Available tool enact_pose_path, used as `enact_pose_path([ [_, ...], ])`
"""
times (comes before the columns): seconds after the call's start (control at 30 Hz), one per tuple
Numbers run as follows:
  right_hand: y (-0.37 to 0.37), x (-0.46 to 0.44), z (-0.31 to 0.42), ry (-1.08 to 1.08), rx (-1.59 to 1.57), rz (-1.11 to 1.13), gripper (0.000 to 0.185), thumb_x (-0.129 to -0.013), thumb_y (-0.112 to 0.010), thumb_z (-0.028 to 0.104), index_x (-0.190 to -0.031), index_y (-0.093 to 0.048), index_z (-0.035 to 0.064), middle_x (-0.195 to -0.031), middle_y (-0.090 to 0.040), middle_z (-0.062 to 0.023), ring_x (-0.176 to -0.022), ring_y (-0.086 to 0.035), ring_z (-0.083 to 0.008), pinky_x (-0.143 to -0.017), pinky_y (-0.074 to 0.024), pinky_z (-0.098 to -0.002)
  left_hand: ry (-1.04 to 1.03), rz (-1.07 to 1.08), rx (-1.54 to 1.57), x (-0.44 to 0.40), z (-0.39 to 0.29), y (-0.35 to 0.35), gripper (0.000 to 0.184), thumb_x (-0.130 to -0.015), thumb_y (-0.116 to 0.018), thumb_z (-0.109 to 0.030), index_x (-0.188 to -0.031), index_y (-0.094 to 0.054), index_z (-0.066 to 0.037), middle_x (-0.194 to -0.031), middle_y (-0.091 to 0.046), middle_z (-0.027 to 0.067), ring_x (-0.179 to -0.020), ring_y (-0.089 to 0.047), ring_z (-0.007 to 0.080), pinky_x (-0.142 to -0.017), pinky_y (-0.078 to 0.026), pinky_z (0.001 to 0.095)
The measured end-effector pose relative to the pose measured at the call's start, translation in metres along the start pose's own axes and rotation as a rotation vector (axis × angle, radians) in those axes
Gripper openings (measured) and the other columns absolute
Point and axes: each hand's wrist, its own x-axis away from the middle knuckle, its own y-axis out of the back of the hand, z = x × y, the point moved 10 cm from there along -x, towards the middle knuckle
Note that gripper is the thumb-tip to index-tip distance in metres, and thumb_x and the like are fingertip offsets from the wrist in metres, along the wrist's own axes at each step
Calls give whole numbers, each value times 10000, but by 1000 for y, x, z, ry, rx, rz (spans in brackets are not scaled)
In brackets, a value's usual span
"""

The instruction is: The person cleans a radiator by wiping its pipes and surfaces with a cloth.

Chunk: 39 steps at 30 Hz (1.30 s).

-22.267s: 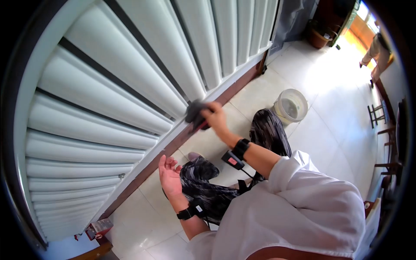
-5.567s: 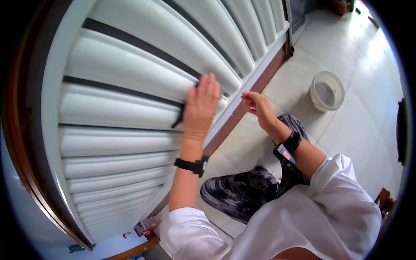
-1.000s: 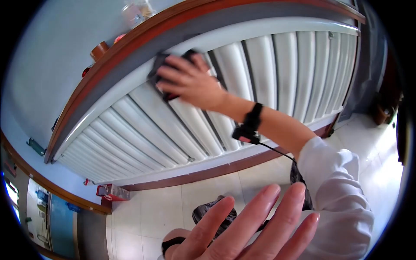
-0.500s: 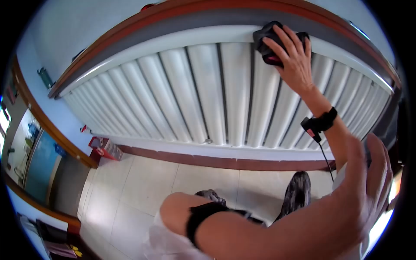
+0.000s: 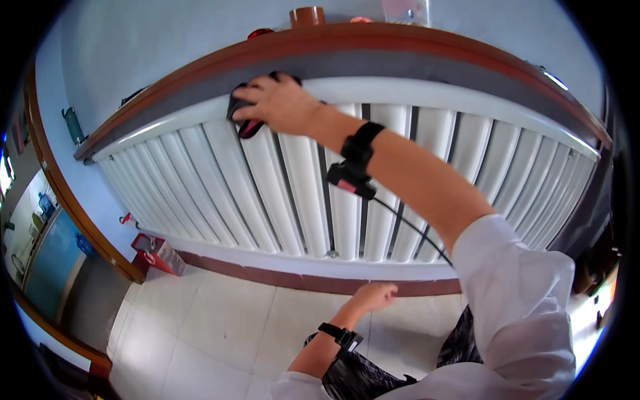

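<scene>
A dark cloth (image 5: 240,103) with a pinkish-red patch at its lower edge is bunched under my right hand (image 5: 283,103). The fingers curl over it, pressing it on the upper edge of the white radiator (image 5: 420,90), left of the middle. A black strap with a small box and cable is on my right wrist. Lower down, my left hand (image 5: 375,297) hangs in front of the baseboard, apart from the radiator. Its fingers are curled in, and nothing shows in them. It wears a black wrist strap too.
A red-brown shelf (image 5: 400,41) runs above the radiator, with a brown cylinder (image 5: 307,17) on it. A red box (image 5: 160,255) stands on the tiled floor (image 5: 227,313) at the left, by a doorway. A green bottle (image 5: 73,127) is near the shelf's left end.
My right hand has moved left along the radiator's top with the cloth. My left hand, raised with fingers apart at the right before, is now low near the middle with fingers curled.
</scene>
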Motion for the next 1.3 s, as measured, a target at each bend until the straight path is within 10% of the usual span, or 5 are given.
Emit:
enact_pose_path([
  [0.23, -12, 67, 34, 281, 153, 256, 364, -809, -575, 135, -1159, -586, 233, -1389, -413, 27, -1358, -256, -195, -1103, -124, -517, -11, 251, 80, 54, 21, -72, 351, -843, -583, -344, -1119, -611, -129, -965, -672, 110, -855, -648, 275, -768, -493, 345],
  [0.53, -7, 234, 23, 311, 174, 716, 525, -820, -588, 119, -1300, -434, 267, -1514, -195, 7, -1406, -123, -213, -1116, -139, -538, -16, 21, 159, 14, 0, -26, 328, -838, -597, -304, -1068, -631, -73, -978, -668, 147, -896, -642, 299, -795, -495, 360],
  [0.8, 29, 168, -12, -14, 192, 189, 648, -707, -692, 169, -1294, -435, 266, -1455, -312, -9, -1356, -248, -203, -1053, -271, -472, 152, 178, 677, -27, 34, -72, 447, -864, -590, -323, -1213, -548, -46, -1054, -649, 112, -832, -644, 167, -560, -518, 288],
  [1.0, -56, 237, 83, 146, 141, 310, 455, -769, -608, 227, -1209, -498, 270, -1371, -395, -14, -1353, -253, -234, -949, -347, -584, -84, 39, 22, -22, 34, -78, 386, -808, -611, -318, -1136, -605, -116, -995, -667, 108, -848, -654, 261, -701, -518, 360],
  [1.3, -117, 352, 160, 593, -203, 572, 342, -756, -617, 168, -1086, -557, 98, -1345, -427, -42, -1362, -251, -237, -1105, -196, -421, 65, 89, -120, -8, 51, -61, 313, -786, -634, -250, -1065, -631, -108, -1053, -632, 147, -1007, -588, 306, -835, -470, 413],
])
